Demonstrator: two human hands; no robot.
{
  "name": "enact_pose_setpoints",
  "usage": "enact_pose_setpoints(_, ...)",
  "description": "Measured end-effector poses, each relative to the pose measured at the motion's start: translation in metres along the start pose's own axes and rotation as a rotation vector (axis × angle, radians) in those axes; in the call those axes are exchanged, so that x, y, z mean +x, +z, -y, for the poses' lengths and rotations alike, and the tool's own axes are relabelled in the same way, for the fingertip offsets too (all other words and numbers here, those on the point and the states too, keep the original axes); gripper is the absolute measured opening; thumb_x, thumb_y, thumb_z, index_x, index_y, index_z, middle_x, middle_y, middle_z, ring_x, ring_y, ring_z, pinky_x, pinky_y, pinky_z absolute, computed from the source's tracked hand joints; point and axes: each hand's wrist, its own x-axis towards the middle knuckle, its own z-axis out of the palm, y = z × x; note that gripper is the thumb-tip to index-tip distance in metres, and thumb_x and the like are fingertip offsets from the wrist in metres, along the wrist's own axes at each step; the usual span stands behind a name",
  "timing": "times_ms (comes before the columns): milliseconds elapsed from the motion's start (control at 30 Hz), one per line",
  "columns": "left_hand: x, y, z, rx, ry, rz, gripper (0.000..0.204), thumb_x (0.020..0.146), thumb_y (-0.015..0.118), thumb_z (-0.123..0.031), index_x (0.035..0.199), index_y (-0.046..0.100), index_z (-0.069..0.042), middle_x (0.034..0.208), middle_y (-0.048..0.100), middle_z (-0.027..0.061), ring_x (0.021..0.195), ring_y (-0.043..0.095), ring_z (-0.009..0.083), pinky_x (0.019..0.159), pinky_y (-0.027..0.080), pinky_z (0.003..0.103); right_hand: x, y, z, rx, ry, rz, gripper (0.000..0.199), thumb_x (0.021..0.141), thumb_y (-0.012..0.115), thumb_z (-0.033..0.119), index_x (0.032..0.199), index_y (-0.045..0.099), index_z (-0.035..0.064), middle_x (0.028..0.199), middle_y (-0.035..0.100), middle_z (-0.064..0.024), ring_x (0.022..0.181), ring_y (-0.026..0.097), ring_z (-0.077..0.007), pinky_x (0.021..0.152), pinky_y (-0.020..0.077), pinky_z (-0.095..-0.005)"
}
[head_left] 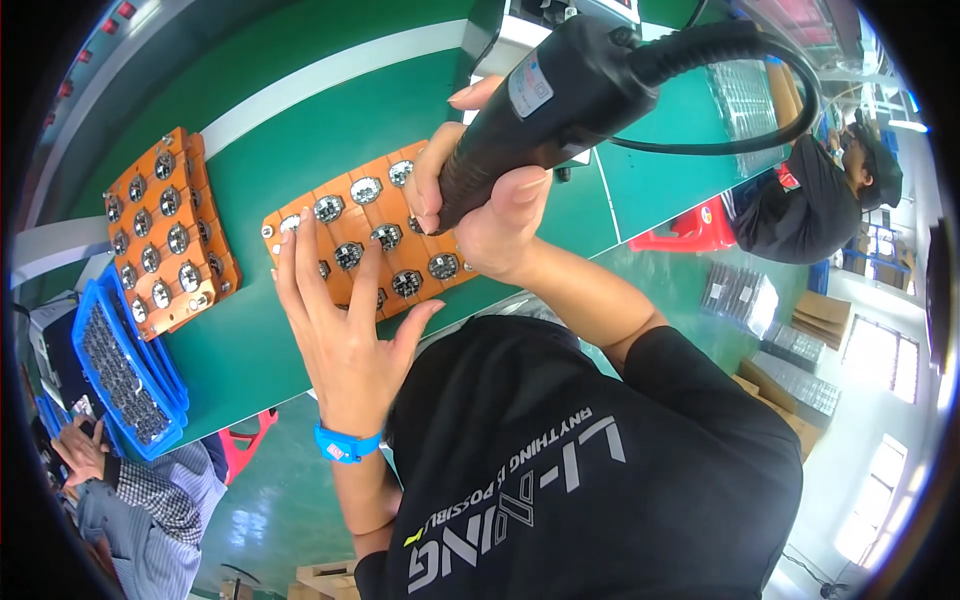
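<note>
Evidently mid-fastening: right hand (480, 190) clenches the black electric screwdriver (545, 100) at twelve o'clock; left hand (345, 310), flat and released, steadies the orange fixture (375, 235). Next, align the bit.

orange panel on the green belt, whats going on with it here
A person holds a black power screwdriver upright in the right hand, its tip down on the orange panel of round metal parts. The left hand lies flat on the panel's near edge, fingers spread. A second orange panel sits further left on the green belt, beside a blue tray of small dark parts. Another person's hands show at the lower left.
</note>
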Motion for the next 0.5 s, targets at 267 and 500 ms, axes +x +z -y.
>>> enact_pose_setpoints(267, 0.0014, 0.0011, -0.0007, 0.007, -0.001, -0.01, 0.062, 0.065, 0.084, -0.037, 0.115, 0.065, -0.006, 0.147, 0.033, 0.0254, 0.135, 0.031, 0.0465, 0.106, 0.031, 0.06, -0.0036, 0.0068, -0.0048, 0.001, -0.088, 0.015, 0.082, 0.083, 0.05, 0.074, 0.118, 0.035, 0.0023, 0.056, 0.052, -0.0082, 0.042, 0.048, -0.0133, 0.042, 0.0396, -0.0249)
enact_pose_setpoints(500, 0.0005, 0.0014, -0.0004, 0.015, -0.007, -0.005, 0.062, 0.065, 0.084, -0.038, 0.115, 0.065, -0.006, 0.147, 0.033, 0.0254, 0.135, 0.031, 0.0462, 0.106, 0.031, 0.06, -0.0023, 0.0049, -0.0021, 0.073, -0.075, 0.021, 0.083, 0.082, 0.049, 0.075, 0.12, 0.034, 0.0026, 0.056, 0.051, -0.0078, 0.042, 0.048, -0.0136, 0.043, 0.0402, -0.025)
